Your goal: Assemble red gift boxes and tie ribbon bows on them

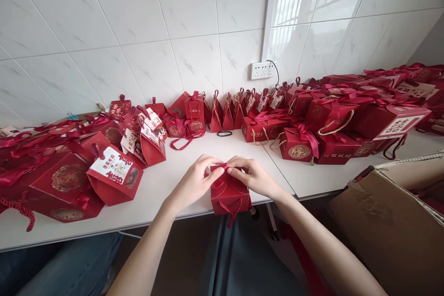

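A small red gift box (222,199) stands at the front edge of the white table, directly before me. A twisted red cord hangs in a loop down its near side. Over its top, my left hand (205,171) and my right hand (250,173) meet with fingertips pinched together. Between them shows a bit of red ribbon (225,166), which both hands grip at the box's top. Fingers cover part of the ribbon, so its knot or loop cannot be made out.
Red gift boxes (62,175) with ribbons and tags crowd the left of the table (194,162). More boxes (333,115) are piled at right, and small triangular ones (227,113) line the wall. A cardboard carton (378,222) stands at right. A person's jeans-clad leg (72,268) shows lower left.
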Motion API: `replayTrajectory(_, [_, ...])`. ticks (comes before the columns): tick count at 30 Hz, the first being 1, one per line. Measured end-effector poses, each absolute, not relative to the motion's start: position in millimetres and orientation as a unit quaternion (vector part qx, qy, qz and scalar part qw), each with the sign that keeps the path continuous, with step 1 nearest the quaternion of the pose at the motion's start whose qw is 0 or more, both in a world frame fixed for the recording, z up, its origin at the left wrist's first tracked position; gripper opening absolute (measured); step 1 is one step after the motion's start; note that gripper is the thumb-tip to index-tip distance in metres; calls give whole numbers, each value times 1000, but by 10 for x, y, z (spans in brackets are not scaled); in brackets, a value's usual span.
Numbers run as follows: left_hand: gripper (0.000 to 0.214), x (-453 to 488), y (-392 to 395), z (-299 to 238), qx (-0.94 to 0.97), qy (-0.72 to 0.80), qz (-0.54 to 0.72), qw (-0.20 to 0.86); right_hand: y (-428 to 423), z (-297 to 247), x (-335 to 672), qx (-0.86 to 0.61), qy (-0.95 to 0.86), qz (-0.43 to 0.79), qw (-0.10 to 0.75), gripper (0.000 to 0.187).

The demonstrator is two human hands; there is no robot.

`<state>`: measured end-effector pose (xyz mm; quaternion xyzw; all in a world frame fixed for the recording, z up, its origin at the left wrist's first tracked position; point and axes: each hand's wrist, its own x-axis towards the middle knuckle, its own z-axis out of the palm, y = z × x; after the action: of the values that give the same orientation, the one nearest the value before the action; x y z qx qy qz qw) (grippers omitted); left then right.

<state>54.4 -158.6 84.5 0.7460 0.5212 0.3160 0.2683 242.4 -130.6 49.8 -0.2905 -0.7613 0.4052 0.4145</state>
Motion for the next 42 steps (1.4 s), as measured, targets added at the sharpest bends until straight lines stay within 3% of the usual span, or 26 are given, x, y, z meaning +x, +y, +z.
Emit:
replayTrajectory(10, [24,657,-1481,785,719,486,394,304,-1316,501,2511,-316,-731,443,411,31])
replayTrajectory(15, [28,650,-1477,808,692,525,378,320,-1335,577,2579,-360,-775,359,375,33])
replayTrajectory(18, [29,652,-1484,822,687,533,374,324,-1354,605,2599,-383,-787,337,348,24])
replayTrajectory(23, [36,649,-1505,808,715,542,312,312,-1371,612,2586,-399,-754,395,341,16])
replayTrajectory(35, [21,620,-1461,760,725,554,323,250,-1293,558,2633,-364,-716,487,343,33])
replayTrajectory(42, [19,642,-1488,758,719,545,349,254,-1319,581,2559,-417,-710,472,315,20])
